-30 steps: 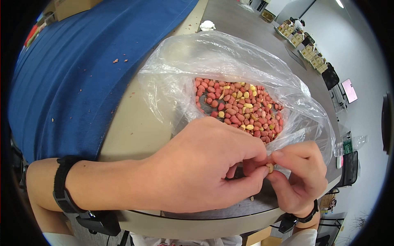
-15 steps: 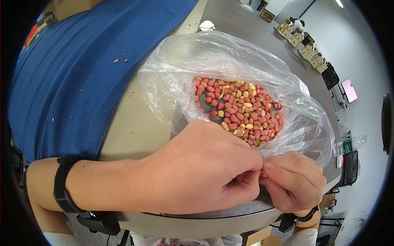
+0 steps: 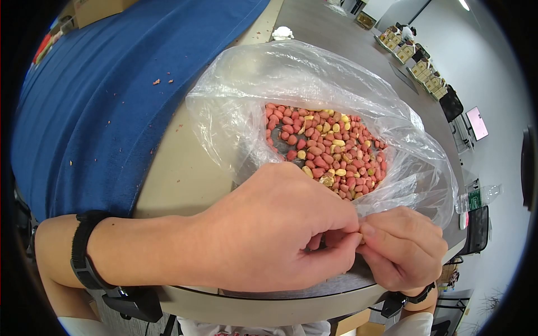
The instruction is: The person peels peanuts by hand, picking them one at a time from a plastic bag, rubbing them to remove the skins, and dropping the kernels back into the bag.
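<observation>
Fingertips drawn closer than a second ago: nut, then showing, now hidden in pinch. Left hand (image 3: pixel 280 229) and right hand (image 3: pixel 403 252) both pinch it, tips touching, over counter (image 3: pixel 185 179) front edge, just beside bag (image 3: pixel 241 95) mouth. Best, I judge: roll gently, don't crush. Count: two hands, one bag, peanuts (image 3: pixel 330 148) beyond counting, one bottle (image 3: pixel 476 199).

I see a crinkled, glossy clear plastic bag (image 3: pixel 314 78) of red-skinned peanuts (image 3: pixel 325 148) on a smooth, matt grey-brown table (image 3: pixel 185 173) beside blue cloth (image 3: pixel 112 84).
</observation>
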`<action>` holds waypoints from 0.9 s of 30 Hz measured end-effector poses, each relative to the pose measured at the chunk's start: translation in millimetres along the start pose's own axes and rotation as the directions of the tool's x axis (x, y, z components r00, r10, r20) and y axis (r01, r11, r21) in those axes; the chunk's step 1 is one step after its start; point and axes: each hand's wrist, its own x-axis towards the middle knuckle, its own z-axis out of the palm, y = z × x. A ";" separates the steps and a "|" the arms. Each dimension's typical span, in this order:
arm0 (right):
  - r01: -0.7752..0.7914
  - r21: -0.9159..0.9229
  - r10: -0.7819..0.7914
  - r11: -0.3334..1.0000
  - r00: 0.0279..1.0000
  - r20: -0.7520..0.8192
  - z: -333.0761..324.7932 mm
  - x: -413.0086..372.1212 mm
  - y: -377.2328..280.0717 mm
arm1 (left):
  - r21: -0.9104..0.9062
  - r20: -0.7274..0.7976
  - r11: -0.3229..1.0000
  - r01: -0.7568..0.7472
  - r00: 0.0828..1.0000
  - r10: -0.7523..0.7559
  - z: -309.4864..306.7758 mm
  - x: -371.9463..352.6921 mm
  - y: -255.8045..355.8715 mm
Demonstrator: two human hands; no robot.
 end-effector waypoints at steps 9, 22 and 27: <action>-0.021 0.034 0.021 0.999 1.000 0.006 1.3 0.3 1.0 | -0.005 0.019 0.999 0.036 0.999 -0.035 -4.0 1.0 2.3; -0.054 0.082 0.054 0.995 0.999 0.001 -0.4 -1.9 2.6 | -0.053 0.072 0.995 0.086 0.994 -0.082 -5.0 3.1 2.4; -0.072 0.075 0.071 0.995 0.997 0.009 -2.0 -1.6 2.9 | -0.066 0.102 0.985 0.156 0.984 -0.149 -6.9 3.4 7.1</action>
